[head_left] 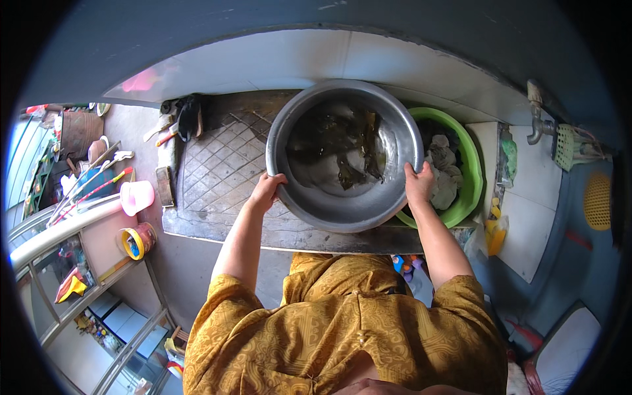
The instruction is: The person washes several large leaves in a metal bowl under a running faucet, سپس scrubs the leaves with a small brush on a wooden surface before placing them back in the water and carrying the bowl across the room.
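Left hand [266, 189] and right hand [419, 182] curled round its sides, I hold the big grey bowl [396, 141] over the surface [220, 158], most of my fingers hidden under it, the dark stuff [345, 172] inside hard to make out, and the green tub [474, 164] on the right partly covered.

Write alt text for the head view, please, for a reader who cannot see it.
A left-hand grip and right-hand grip hold opposite sides of a round grey metal basin with dark, unclear contents. To its right, a round green plastic tub holds crumpled greyish cloth.
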`<state>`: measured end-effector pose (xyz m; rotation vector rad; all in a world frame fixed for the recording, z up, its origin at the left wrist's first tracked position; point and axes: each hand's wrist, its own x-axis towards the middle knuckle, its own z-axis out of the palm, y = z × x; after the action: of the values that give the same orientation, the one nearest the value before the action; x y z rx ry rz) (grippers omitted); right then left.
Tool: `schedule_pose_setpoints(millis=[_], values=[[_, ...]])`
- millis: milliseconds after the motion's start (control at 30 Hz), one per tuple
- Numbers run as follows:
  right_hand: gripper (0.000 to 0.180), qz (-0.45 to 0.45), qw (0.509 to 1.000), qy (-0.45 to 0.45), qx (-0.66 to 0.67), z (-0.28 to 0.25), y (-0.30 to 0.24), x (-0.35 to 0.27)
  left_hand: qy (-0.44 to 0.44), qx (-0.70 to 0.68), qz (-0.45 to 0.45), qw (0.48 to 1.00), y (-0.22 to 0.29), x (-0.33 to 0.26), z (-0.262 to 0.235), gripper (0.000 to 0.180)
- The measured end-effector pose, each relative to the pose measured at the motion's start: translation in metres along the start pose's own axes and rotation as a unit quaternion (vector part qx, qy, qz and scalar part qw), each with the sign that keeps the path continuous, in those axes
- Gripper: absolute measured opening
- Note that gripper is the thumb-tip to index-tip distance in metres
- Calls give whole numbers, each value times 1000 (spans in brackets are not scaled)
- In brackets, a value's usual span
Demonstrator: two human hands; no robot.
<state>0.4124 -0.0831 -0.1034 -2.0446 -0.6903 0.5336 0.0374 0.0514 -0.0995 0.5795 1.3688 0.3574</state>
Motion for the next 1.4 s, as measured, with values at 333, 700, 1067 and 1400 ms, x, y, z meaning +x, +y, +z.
schedule_pose_setpoints(millis=[333, 700, 1067, 1400], values=[[22, 15, 1000, -14, -2, 14, -16, -8, -20, 17, -20, 999, -9, 4, -22, 13], [56, -206, 895, 43, -394, 33, -96, -32, -84, 63, 14, 994, 29, -9, -50, 49], [65, -49, 919, -128, -370, 147, -60, -50, 367, 292, 278, 838, 86, 112, -202, 29], [24, 155, 977, -147, 11, 148, -13, -43, 400, 655, 232, 598, 131, 145, -222, 29]])
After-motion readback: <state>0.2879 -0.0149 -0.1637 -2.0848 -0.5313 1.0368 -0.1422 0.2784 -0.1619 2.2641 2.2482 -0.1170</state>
